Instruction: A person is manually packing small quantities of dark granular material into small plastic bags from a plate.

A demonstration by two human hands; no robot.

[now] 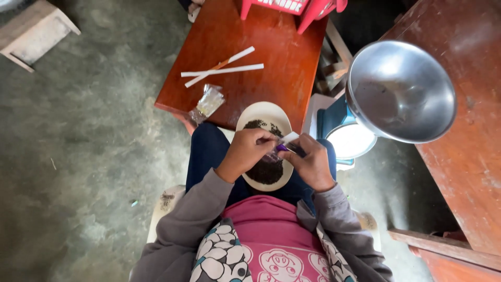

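Both my hands meet over my lap, wrists bent inward.
My left hand [249, 150] and right hand [311, 163] have their fingers pinched shut on a small clear plastic packet [282, 146], just above the cream oval plate of dark grains [261, 116].

**Soft daylight, sharp middle, bent edges**

You are working in soft, even light, like daylight on a cloudy day. Nothing casts a hard shadow. The gray floor [94, 136] looks dull and a bit dim, and it gets darker toward the corners. The metal bowl [401, 91] is the shiniest thing you can see; a pale glow sits inside it, with a white bright spot on the round thing just below it. The red-brown table [271, 57] has a gentle shine on top. The middle of the picture is clear. Near the edges, straight lines bend and things stretch. Your hands look a little soft.
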